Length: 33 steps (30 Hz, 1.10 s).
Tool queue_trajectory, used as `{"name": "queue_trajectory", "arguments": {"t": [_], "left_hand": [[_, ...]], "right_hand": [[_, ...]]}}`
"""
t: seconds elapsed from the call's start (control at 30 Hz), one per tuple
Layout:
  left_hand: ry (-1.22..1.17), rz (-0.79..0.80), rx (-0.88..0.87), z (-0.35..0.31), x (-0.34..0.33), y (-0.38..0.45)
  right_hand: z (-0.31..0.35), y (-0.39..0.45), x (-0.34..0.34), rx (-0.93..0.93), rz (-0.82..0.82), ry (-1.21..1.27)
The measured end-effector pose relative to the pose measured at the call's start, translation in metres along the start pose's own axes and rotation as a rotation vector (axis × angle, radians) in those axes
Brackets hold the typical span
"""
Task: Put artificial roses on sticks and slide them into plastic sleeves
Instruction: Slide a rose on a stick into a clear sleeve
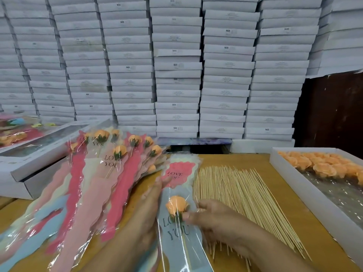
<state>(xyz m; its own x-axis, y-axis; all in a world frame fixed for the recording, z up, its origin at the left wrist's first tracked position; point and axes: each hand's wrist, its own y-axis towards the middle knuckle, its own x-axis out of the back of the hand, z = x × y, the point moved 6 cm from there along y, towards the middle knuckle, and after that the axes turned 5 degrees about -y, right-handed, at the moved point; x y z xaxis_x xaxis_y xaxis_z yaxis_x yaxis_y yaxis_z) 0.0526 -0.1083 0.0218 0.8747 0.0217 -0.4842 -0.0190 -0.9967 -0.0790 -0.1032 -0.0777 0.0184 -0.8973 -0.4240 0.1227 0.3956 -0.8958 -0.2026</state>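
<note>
Your left hand [151, 205] lies flat with its fingers straight, pressed along the left edge of a grey-blue plastic sleeve [176, 232] at about 6 o'clock on the wooden table [294, 222]. Your right hand [214, 218] pinches the green base of an orange rose [176, 206] through the clear plastic — thumb and fingertips close together on it. The rose sits inside the sleeve, just above the words "LOVE YOU", and its thin stick runs down the middle of the sleeve toward you.

Far out at 9 o'clock are flat white boxes [39, 154] with more roses on top. Next to them, from 10 o'clock down to 7 o'clock, a pile of finished sleeves [94, 183] fans out in pink, red, cream and blue, each one with an orange rose near its top. Under the sleeve you hold lies a stack of empty sleeves [176, 173], the top one pink.

At 3 o'clock, touching your right hand, is a big bunch of bare wooden sticks [245, 193]. Past it, at the right edge, a white tray [290, 177] holds loose orange rose heads [324, 165]. Behind everything — a wall of stacked white boxes [176, 65].
</note>
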Motion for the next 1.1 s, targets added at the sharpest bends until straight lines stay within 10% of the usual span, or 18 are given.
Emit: {"name": "queue_trajectory", "arguments": {"t": [0.63, 1.1], "left_hand": [[0.530, 0.484, 0.407, 0.038, -0.019, -0.030], [0.447, 0.371, 0.284, 0.025, -0.027, -0.028]], "right_hand": [[-0.007, 0.013, 0.052, 0.120, -0.489, 0.375], [-0.005, 0.012, 0.029, 0.126, -0.301, 0.202]]}}
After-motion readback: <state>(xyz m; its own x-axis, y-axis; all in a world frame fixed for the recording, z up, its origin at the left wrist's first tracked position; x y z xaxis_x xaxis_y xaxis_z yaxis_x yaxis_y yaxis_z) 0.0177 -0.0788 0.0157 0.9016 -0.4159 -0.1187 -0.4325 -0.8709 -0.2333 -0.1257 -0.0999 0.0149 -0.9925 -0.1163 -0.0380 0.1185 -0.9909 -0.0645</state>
